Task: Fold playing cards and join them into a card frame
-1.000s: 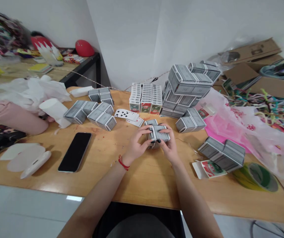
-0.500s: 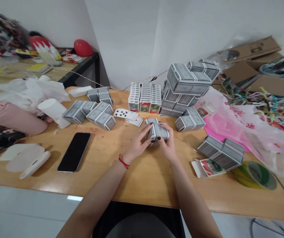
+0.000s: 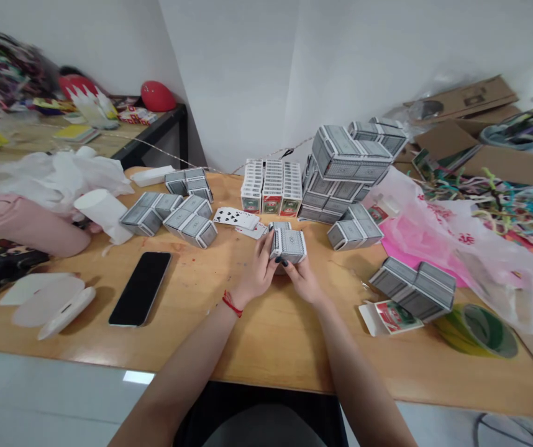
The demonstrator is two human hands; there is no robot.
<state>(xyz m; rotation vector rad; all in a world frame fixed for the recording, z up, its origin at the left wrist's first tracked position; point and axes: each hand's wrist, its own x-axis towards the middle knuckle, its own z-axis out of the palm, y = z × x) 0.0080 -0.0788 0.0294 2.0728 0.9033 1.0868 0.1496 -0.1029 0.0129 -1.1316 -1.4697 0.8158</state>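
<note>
Between my two hands is a grey-patterned block of playing card boxes [image 3: 291,246], held a little above the wooden table. My left hand [image 3: 261,266] grips its left side, and my right hand [image 3: 302,277] closes on its lower right, both thumbs at the near face. Part of the block is hidden by my fingers. Just behind it lie loose playing cards [image 3: 235,217], face up. Upright rows of card boxes [image 3: 272,186] stand farther back, beside a tall stack of grey card blocks [image 3: 341,167]. More grey blocks [image 3: 191,220] sit on the left.
On the left are a black phone [image 3: 140,288], a pink bottle [image 3: 28,223] and a white roll [image 3: 101,211]. Rightward lie an opened card box [image 3: 394,316], more grey blocks [image 3: 413,287], yellow-green tape [image 3: 476,329] and a pink plastic bag [image 3: 462,233]. A cardboard box [image 3: 513,162] stands behind.
The block has turned in my hands and shows more of its broad patterned face. My right hand has shifted left and its fingers have moved lower around the block.
</note>
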